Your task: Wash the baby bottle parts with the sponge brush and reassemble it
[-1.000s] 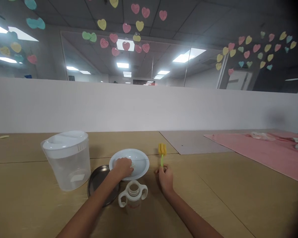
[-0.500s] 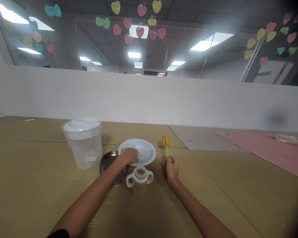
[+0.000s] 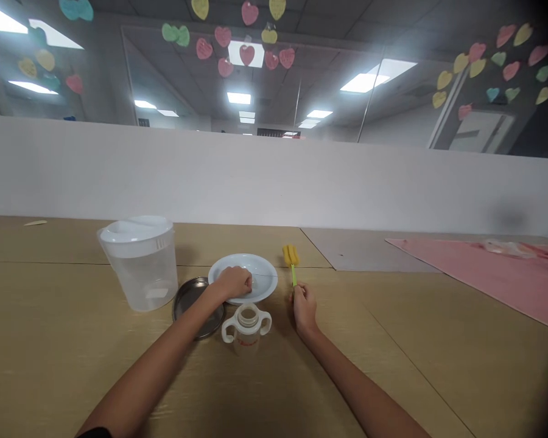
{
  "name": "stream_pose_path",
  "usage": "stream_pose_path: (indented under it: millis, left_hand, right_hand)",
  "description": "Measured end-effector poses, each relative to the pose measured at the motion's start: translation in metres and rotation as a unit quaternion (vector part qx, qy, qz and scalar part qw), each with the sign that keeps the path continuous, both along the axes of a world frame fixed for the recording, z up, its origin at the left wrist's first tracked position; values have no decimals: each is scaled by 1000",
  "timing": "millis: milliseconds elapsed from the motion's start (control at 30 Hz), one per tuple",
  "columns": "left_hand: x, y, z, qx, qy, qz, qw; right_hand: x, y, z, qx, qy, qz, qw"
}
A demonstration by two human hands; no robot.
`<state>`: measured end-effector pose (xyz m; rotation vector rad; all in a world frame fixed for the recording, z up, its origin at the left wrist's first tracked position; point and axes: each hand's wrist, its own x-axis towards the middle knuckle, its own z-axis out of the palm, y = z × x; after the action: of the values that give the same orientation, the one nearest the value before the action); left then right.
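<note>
My left hand (image 3: 235, 282) reaches over the white bowl (image 3: 265, 275) with its fingers curled down into it. Something small and pale shows by the fingertips, too unclear to name. In my right hand (image 3: 305, 308) is a bottle brush (image 3: 291, 258), gripped by its green handle, with the yellow sponge head pointing up and away from me. A clear baby bottle (image 3: 247, 337) with a white two-handled collar stands upright and without a lid in front of the bowl, between my forearms. Neither hand touches the bottle.
Left of the bowl lies a round metal dish (image 3: 189, 296), partly under my left forearm. A translucent lidded pitcher (image 3: 144, 267) stands further left. A pink cloth (image 3: 493, 274) with crumpled plastic (image 3: 506, 248) lies at the far right. A white wall (image 3: 210, 176) rises behind the table.
The whole view has shifted slightly, so things sit further left. My left hand has turned a little, still curled in the bowl. The right hand keeps its hold on the bottle brush.
</note>
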<state>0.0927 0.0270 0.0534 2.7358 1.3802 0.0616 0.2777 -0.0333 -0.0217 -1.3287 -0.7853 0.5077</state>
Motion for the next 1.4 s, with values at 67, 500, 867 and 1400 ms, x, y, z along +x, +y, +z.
stream_pose_path:
  millis: [67, 500, 867, 1400]
  left_hand:
    - [0, -2, 2, 3, -4, 2, 1000]
    - [-9, -2, 5, -31, 46, 15, 998]
    - [-7, -2, 3, -4, 81, 64, 995]
    - [-16, -8, 31, 56, -25, 31, 998]
  right_hand:
    - [-1, 0, -1, 1, 1, -1, 1000]
    - [-1, -1, -2, 1, -7, 6, 1000]
    - [1, -1, -2, -8, -22, 20, 1000]
    - [-1, -3, 0, -3, -45, 33, 998]
